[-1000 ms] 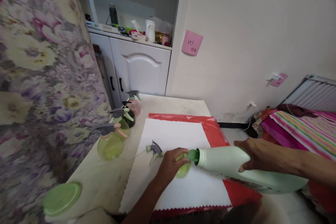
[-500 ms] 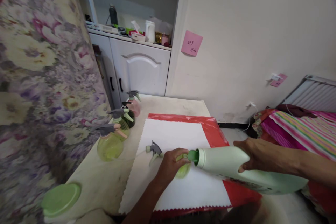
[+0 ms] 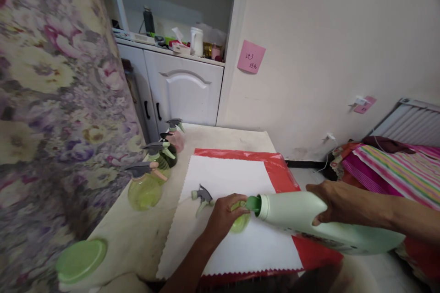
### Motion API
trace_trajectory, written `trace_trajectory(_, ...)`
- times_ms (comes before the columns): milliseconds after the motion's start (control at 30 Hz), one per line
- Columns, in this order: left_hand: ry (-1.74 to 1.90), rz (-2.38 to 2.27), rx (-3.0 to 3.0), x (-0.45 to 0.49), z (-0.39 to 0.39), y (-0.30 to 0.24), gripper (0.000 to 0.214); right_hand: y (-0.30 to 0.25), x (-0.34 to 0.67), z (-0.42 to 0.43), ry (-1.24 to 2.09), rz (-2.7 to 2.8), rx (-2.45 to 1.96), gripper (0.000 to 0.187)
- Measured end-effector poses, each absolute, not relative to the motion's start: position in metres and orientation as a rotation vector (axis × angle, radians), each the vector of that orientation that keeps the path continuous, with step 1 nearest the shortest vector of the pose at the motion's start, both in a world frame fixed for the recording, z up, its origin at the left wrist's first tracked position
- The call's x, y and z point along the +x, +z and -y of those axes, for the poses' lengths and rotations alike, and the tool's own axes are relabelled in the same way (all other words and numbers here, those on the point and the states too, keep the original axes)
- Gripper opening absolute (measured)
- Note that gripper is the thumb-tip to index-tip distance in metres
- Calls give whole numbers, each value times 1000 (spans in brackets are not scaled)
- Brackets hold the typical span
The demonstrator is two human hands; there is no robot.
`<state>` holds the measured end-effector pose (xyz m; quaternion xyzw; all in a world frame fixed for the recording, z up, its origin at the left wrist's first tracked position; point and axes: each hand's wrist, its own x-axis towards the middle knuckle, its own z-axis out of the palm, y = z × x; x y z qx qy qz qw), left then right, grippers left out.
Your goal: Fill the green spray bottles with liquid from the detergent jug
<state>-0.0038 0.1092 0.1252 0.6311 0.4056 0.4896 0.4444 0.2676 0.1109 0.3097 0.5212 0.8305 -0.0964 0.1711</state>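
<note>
My left hand (image 3: 225, 213) is closed round the neck of a small yellow-green spray bottle body (image 3: 240, 223), which stands on a white cloth with its top off. My right hand (image 3: 332, 203) grips a large pale green detergent bottle (image 3: 294, 208), tipped almost flat. The green spout (image 3: 253, 203) of that bottle meets the small bottle's mouth. I cannot make out any liquid passing between them. A grey and green spray head (image 3: 203, 196) lies on the cloth, left of my left hand.
Several spray bottles, one a round yellow-green bottle (image 3: 144, 192), line the table's left side. A green lid (image 3: 81, 260) sits at the near left corner. Under the white cloth (image 3: 228, 171) is a red sheet (image 3: 280, 169). A bed (image 3: 395, 165) stands at the right.
</note>
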Motion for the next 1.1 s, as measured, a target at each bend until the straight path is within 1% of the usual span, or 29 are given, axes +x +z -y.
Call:
trace_trajectory(667,1211,-994,1560,-4,-108,126,20,309,268,-111,-276,-2339,1488,34)
trace_trajectory(833,1220,-994,1558,-3,-108,125,20,310,266,-110,-302,-2343,1492,31)
trace_trajectory(1100,1212,-989,1558,-4,-109,124,20,314,264,-108,-314,-2327,1491,32)
